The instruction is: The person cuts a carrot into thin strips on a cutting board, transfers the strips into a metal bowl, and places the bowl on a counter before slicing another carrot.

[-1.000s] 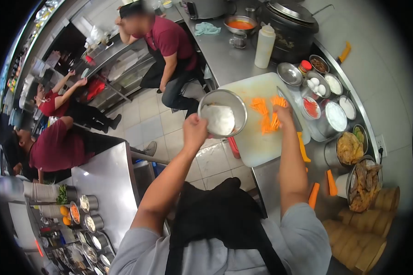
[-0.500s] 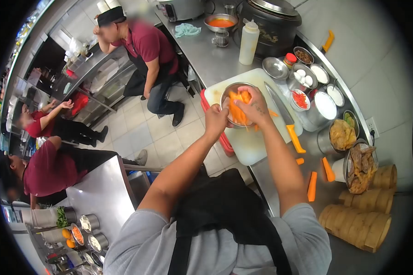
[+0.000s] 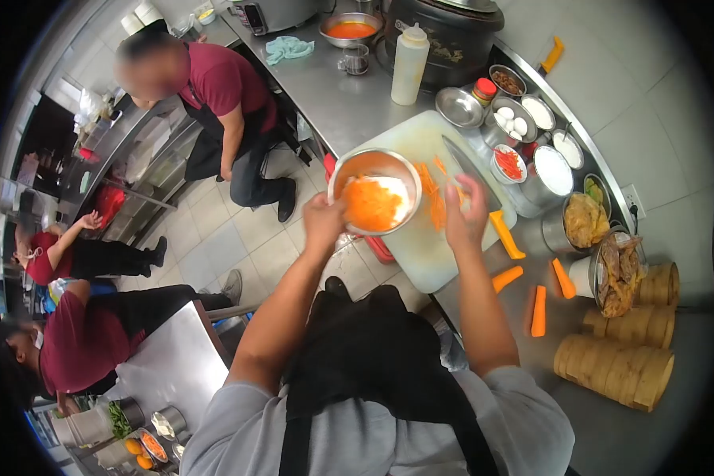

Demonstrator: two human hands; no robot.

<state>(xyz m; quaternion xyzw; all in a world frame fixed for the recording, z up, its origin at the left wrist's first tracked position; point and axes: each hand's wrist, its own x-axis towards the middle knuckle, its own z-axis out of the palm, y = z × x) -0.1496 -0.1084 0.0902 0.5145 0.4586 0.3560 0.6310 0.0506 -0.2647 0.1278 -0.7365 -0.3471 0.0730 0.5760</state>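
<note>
My left hand (image 3: 324, 224) grips the rim of a metal bowl (image 3: 398, 161), holding it tilted over the near-left edge of the white cutting board (image 3: 420, 258). Shredded carrot (image 3: 373, 208) lies inside the bowl, on top of something white. Over the board, my right hand (image 3: 466, 216) is empty, its fingers apart and a little blurred. Loose carrot shreds (image 3: 431, 198) lie on the board between the bowl and that hand. Just beyond the right hand rests a knife with a yellow handle (image 3: 506, 236), its blade partly hidden by my fingers.
Carrot pieces (image 3: 539, 311) lie right of the board, near bamboo steamers (image 3: 615, 371). Behind the board stand a squeeze bottle (image 3: 410, 67), a bowl of eggs (image 3: 511, 120) and a dark cooker (image 3: 444, 40). A seated co-worker (image 3: 226, 95) is at the left.
The bowl has moved left and toward me in my left hand. My right hand has left the bowl, and the carrot it held is now in the bowl.
</note>
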